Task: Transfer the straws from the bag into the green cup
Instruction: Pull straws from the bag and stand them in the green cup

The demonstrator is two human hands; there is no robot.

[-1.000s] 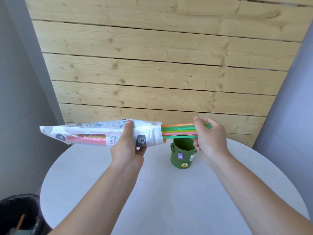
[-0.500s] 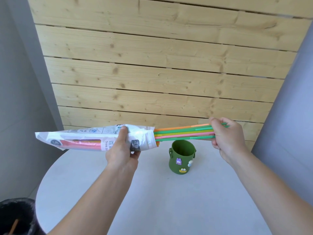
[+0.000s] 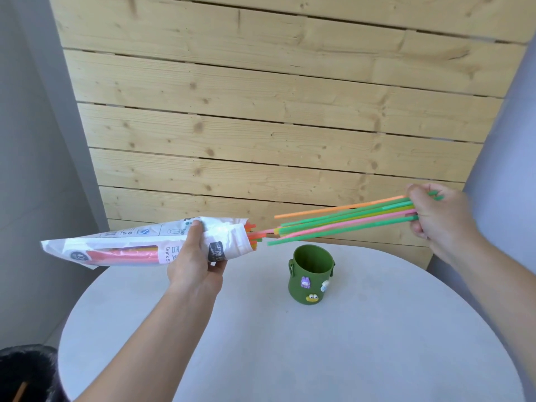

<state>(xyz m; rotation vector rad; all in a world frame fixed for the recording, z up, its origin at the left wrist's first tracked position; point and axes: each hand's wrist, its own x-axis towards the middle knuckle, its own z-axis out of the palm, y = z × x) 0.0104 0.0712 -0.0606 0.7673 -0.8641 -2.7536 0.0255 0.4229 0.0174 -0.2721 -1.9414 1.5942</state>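
While the right hand (image 3: 441, 219) keeps its grip closed round one end of the pulled straws (image 3: 342, 220), that end is mostly hidden behind its fingers, and a dark bin (image 3: 26, 369) is cut off at the lower left corner. The left hand (image 3: 197, 265) grips the bag (image 3: 121, 245) near its mouth, where more ends poke out. Half a second ago the bundle's tails sat inside that mouth; now most hang clear, though one pink tail I cannot tell. Below them the green cup (image 3: 311, 274) stands upright near the table's (image 3: 290, 358) far edge, well apart from both hands.

green cup (image 3: 311, 274), white bag (image 3: 139, 245), multicoloured straws (image 3: 345, 220)
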